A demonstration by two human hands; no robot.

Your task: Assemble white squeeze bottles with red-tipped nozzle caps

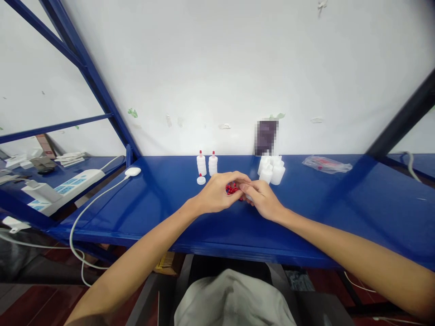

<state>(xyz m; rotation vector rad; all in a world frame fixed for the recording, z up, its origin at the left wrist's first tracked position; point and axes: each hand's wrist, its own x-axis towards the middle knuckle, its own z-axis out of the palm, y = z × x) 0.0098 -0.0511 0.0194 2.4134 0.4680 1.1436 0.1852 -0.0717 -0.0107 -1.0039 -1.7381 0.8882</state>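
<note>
My left hand (220,192) is curled, its thumb and fingers meeting the fingertips of my right hand (264,198). My right hand is closed, and a sliver of a small white piece (249,198) shows under its fingers. Whatever my left fingertips pinch is hidden. Through the gap of my left hand I see a pile of small red caps (232,189) on the blue table. Behind my left hand stand two white bottles with red tips, one on the left (201,165) and one on the right (213,165). A white lid with a red tip (201,179) lies in front of them.
Several white bottles without red tips (273,171) stand behind my right hand. Farther right lies a clear plastic bag (326,165) with something red inside. A dark pixelated panel (267,137) leans on the wall. A white device with a cable (132,171) sits at the table's left.
</note>
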